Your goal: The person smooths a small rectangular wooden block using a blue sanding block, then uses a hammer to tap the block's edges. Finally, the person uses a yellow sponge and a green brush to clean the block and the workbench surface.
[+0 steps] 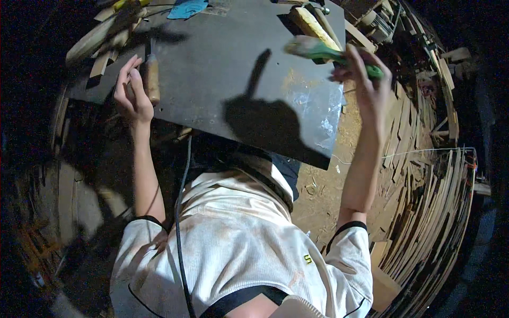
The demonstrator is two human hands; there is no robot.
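Above the right side of the dark metal tabletop (207,58), my right hand (368,74) grips a brush (321,51) by its green handle. Its pale bristle end points left over the table and looks slightly blurred. My left hand (132,98) is at the table's left edge, fingers stretched and thumb apart, holding nothing that I can see. Just right of it lies a wooden-handled tool (153,82), its dark narrow end pointing away; whether my thumb touches it I cannot tell. The shadow of my right hand and the brush falls on the tabletop.
At the far right of the table lie a yellowish wood piece (313,24) and other tools. A blue cloth-like piece (187,9) sits at the far edge. Wood offcuts (101,45) are at left. Stacked thin wood strips (429,212) stand on the right. A dark cable (182,233) hangs before me.
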